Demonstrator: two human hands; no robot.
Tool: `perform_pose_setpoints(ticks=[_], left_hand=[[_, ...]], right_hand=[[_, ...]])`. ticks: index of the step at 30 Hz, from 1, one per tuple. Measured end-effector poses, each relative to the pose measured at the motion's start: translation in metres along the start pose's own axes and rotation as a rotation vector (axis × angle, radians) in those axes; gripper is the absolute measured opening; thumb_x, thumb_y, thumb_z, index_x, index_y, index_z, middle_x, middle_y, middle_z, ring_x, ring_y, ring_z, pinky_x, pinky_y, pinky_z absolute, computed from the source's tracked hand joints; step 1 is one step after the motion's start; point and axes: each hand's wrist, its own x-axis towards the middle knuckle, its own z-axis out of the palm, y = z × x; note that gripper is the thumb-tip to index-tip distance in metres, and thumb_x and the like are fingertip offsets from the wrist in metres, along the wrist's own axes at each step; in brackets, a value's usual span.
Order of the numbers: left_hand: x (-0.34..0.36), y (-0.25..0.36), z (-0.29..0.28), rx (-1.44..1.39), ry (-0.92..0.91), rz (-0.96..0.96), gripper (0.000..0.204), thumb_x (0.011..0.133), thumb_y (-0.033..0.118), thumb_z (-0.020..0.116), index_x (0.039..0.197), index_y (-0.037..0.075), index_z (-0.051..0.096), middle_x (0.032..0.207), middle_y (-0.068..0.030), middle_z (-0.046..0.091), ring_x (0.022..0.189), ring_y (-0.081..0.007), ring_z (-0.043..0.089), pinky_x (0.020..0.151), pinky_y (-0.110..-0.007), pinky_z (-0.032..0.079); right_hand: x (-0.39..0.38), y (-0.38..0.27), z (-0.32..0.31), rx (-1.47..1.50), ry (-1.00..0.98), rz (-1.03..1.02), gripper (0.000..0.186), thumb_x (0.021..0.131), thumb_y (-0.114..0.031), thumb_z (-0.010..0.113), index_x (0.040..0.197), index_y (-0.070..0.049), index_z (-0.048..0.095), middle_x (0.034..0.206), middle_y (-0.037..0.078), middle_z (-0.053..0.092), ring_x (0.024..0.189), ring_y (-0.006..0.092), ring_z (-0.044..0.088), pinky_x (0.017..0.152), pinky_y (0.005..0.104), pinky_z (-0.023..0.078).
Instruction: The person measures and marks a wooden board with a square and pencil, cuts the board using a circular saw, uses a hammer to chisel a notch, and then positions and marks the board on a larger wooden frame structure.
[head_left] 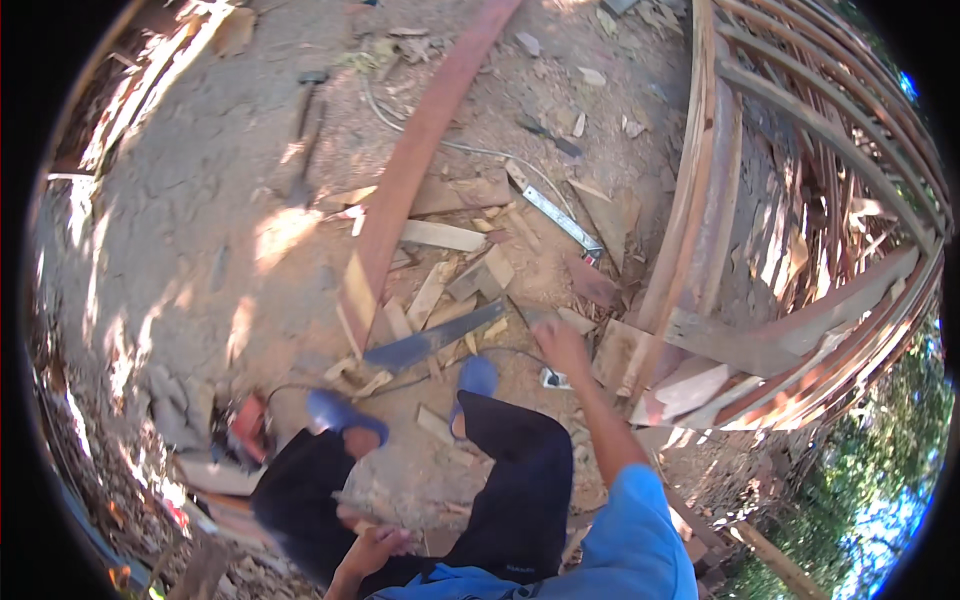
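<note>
My right hand (555, 340) reaches forward over wood offcuts near a thin dark strip or cord; its blurred fingers hide whether it grips anything. My left hand (382, 543) is low beside my thigh, fingers curled around something I cannot make out. A dark saw blade or flat strip (430, 336) lies among pale offcuts (435, 287) before my blue sandals (477, 376). Farther forward is a silver ruler or level (560, 218). A small white object (555, 378), perhaps a socket, sits below my right hand.
A long reddish plank (415, 155) lies ahead. Stacked timber framing (690, 190) stands at right. A red power tool (245, 428) and black cord are at lower left. A hammer-like tool (308, 120), a pale cable (450, 145) and scraps lie on the dirt ground (170, 230).
</note>
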Motion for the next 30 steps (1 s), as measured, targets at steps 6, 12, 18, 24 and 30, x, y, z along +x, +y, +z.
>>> perform_pose_setpoints(ticks=[6,12,18,24,30], left_hand=[[0.240,-0.008,-0.099,0.542,0.495,0.223,0.037,0.098,0.035,0.065,0.102,-0.002,0.071,0.086,-0.0161,0.072,0.079,-0.0274,0.072,0.073,-0.040,0.054],[0.230,0.068,-0.082,0.559,0.672,0.422,0.038,0.098,0.036,0.066,0.108,0.000,0.071,0.099,-0.0200,0.071,0.090,-0.0352,0.071,0.079,-0.042,0.054],[0.087,0.154,-0.097,0.732,0.498,0.498,0.031,0.097,0.031,0.071,0.116,0.006,0.071,0.104,-0.0119,0.074,0.097,-0.0246,0.072,0.086,-0.036,0.055],[0.135,0.290,-0.197,0.580,0.723,0.825,0.045,0.104,0.043,0.057,0.102,0.000,0.070,0.089,-0.0048,0.070,0.086,-0.0129,0.068,0.081,-0.031,0.055],[0.283,0.314,-0.213,0.106,0.404,0.864,0.089,0.102,0.074,0.015,0.120,0.003,0.065,0.096,-0.0081,0.069,0.083,-0.0159,0.068,0.080,-0.032,0.056]], right_hand=[[0.238,0.158,0.090,-0.390,0.087,0.144,0.034,0.095,-0.028,0.057,0.110,0.000,0.069,0.102,0.024,0.072,0.096,0.0443,0.069,0.084,0.0555,0.054],[0.282,0.210,0.104,-0.499,0.193,0.293,0.046,0.090,-0.020,0.063,0.134,-0.009,0.058,0.121,0.022,0.067,0.120,0.0408,0.061,0.101,0.0567,0.048],[0.257,0.223,0.035,-0.385,0.518,0.106,0.036,0.093,-0.026,0.064,0.121,-0.003,0.058,0.105,0.027,0.067,0.101,0.0458,0.065,0.086,0.0536,0.051],[0.165,-0.004,0.028,0.181,0.437,-0.297,0.026,0.091,-0.021,0.061,0.106,0.000,0.059,0.089,0.023,0.064,0.079,0.0381,0.063,0.073,0.0467,0.049],[0.058,-0.166,0.189,0.595,-0.294,-0.203,0.039,0.090,-0.022,0.060,0.117,0.007,0.058,0.100,0.026,0.069,0.087,0.0364,0.070,0.079,0.0466,0.055]])
